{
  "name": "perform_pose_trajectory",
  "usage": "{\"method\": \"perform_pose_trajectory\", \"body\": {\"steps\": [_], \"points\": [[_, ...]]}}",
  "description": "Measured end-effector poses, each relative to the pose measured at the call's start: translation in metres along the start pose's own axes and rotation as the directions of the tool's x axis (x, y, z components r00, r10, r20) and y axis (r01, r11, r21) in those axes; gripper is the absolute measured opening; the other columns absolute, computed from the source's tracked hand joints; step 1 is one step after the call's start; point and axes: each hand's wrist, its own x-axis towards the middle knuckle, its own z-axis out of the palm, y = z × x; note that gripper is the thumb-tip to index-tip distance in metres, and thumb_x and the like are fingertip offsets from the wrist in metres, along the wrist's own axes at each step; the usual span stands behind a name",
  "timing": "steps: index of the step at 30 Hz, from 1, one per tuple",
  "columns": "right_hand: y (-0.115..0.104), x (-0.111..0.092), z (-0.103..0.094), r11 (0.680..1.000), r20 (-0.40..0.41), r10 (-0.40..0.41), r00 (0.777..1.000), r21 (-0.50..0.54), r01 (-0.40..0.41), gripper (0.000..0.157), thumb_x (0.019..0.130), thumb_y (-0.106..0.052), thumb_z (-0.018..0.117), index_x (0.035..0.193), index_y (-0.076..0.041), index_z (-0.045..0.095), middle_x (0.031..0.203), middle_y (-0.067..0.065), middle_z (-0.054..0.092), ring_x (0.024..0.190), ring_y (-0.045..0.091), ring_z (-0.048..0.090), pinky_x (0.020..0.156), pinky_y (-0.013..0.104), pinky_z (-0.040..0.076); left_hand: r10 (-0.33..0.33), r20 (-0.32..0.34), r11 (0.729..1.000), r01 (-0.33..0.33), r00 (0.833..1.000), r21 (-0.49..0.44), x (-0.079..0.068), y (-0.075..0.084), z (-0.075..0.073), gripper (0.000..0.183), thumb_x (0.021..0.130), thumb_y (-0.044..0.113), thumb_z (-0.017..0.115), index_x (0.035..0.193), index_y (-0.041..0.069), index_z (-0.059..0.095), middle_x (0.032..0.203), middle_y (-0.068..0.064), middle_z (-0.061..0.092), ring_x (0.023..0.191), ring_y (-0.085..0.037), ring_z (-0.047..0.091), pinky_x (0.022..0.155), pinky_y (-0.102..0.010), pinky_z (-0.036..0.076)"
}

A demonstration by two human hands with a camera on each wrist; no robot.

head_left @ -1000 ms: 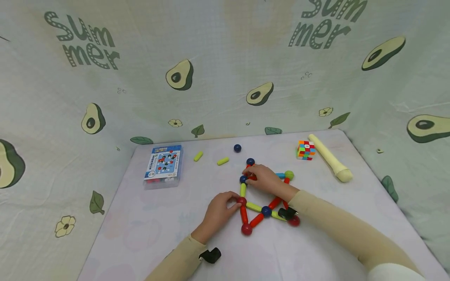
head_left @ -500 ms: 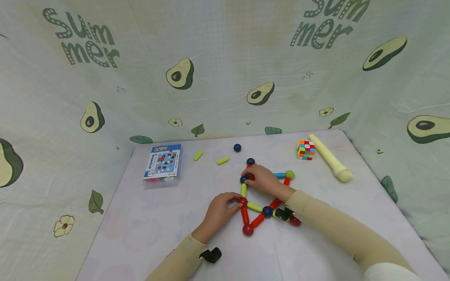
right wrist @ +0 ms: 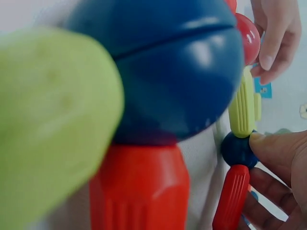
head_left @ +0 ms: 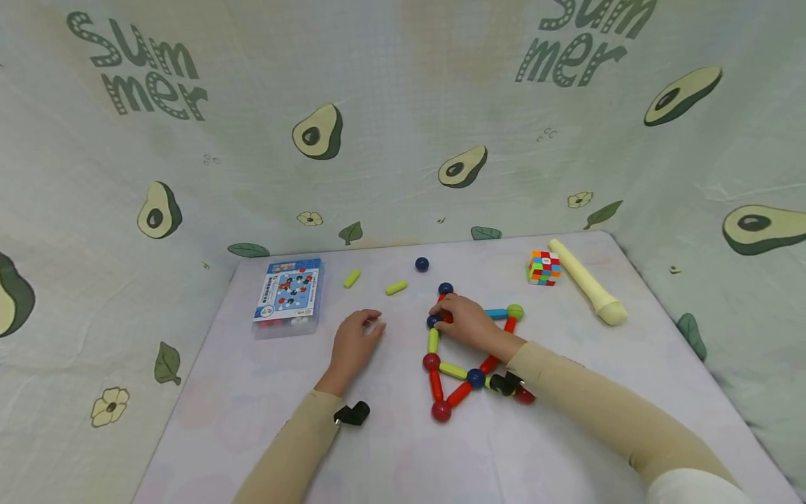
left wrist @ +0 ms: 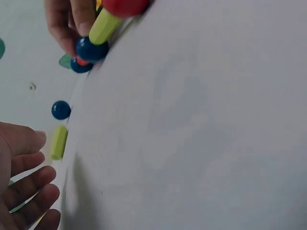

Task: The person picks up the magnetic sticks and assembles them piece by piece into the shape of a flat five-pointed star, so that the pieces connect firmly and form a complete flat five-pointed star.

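Observation:
A magnetic stick-and-ball frame lies on the table, with red balls [head_left: 431, 362], blue balls [head_left: 476, 379], a green ball [head_left: 515, 311] and coloured sticks [head_left: 453, 371]. At its far left part, my right hand [head_left: 471, 323] pinches a blue ball [right wrist: 238, 149] between thumb and fingers; a yellow-green stick [right wrist: 242, 105] and a red stick [right wrist: 231, 196] join that ball. My left hand [head_left: 354, 348] is off to the left of the frame, fingers loosely bent, holding nothing. Two loose yellow-green sticks [head_left: 396, 288] and a loose blue ball [head_left: 422, 264] lie beyond it.
A clear plastic box [head_left: 288, 297] with a blue-and-white label lies at the back left. A puzzle cube [head_left: 544, 268] and a pale yellow roll [head_left: 588, 282] are at the back right. Printed cloth [head_left: 390, 189] hangs behind the table.
My left hand has let go of the red ball at the frame's left corner and moved away left and farther back. My right hand stays on the blue ball.

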Motion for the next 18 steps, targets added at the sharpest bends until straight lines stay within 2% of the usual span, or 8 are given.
{"method": "perform_pose_trajectory", "body": {"steps": [3, 6, 15, 18], "points": [[0.000, 0.001, -0.001, 1.000, 0.001, 0.004, 1.000, 0.002, -0.004, 0.023, 0.093, -0.017, 0.076, 0.115, -0.009, 0.074, 0.110, 0.003, 0.063, 0.097, 0.019, 0.059, 0.093, 0.037, 0.052, -0.018, -0.011, 1.000, 0.018, 1.000, -0.001, 0.015, -0.007, -0.002, 0.029, 0.097, 0.027, 0.072, 0.122, 0.013, 0.069, 0.109, -0.001, 0.067, 0.100, -0.019, 0.059, 0.089, -0.038, 0.049], [-0.001, 0.001, -0.001, 1.000, 0.001, 0.009, 1.000, 0.006, -0.009, 0.023, 0.093, -0.016, 0.076, 0.115, -0.009, 0.074, 0.109, 0.003, 0.063, 0.096, 0.018, 0.059, 0.092, 0.037, 0.052, -0.018, -0.011, 1.000, 0.018, 1.000, 0.005, 0.030, -0.007, 0.002, 0.033, 0.097, 0.027, 0.071, 0.126, 0.011, 0.067, 0.113, -0.003, 0.066, 0.102, -0.020, 0.059, 0.091, -0.039, 0.049], [-0.003, 0.002, 0.000, 0.999, 0.008, 0.042, 0.999, 0.027, -0.042, 0.024, 0.093, -0.015, 0.076, 0.116, -0.010, 0.074, 0.112, 0.004, 0.065, 0.099, 0.019, 0.061, 0.094, 0.037, 0.053, -0.003, -0.036, 0.993, 0.007, 0.999, 0.115, 0.064, 0.003, 0.019, 0.046, 0.097, 0.028, 0.070, 0.138, 0.009, 0.060, 0.122, -0.008, 0.066, 0.108, -0.026, 0.060, 0.093, -0.043, 0.049], [-0.005, 0.002, 0.000, 0.999, 0.007, 0.045, 0.999, 0.026, -0.045, 0.024, 0.093, -0.016, 0.076, 0.116, -0.010, 0.074, 0.113, 0.004, 0.065, 0.100, 0.019, 0.061, 0.094, 0.037, 0.053, 0.002, -0.047, 0.991, 0.004, 0.999, 0.136, 0.072, 0.005, 0.021, 0.047, 0.096, 0.029, 0.072, 0.138, 0.011, 0.062, 0.122, -0.008, 0.067, 0.111, -0.026, 0.062, 0.095, -0.043, 0.049]]}}
